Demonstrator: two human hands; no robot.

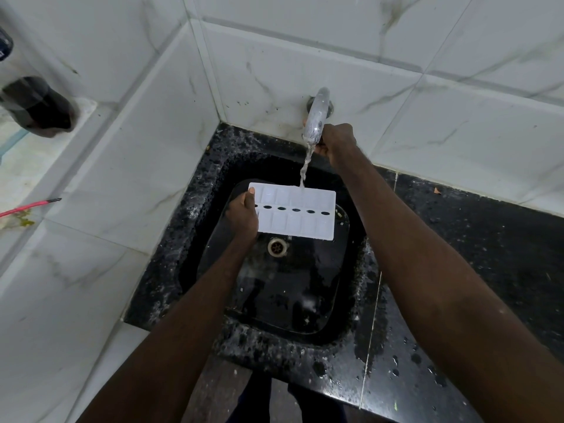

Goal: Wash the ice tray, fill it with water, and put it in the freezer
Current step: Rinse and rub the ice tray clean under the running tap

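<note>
A white ice tray with two rows of cells is held level over the black sink. My left hand grips its left end, thumb on top. A stream of water falls from the metal tap onto the tray's far edge. My right hand is closed around the tap's handle just right of the spout; the handle itself is hidden by the hand.
A metal drain lies in the sink's wet bottom below the tray. Black speckled counter runs to the right, spotted with water drops. White marble-look tiled walls enclose the left and back. A dark bottle stands on a ledge at far left.
</note>
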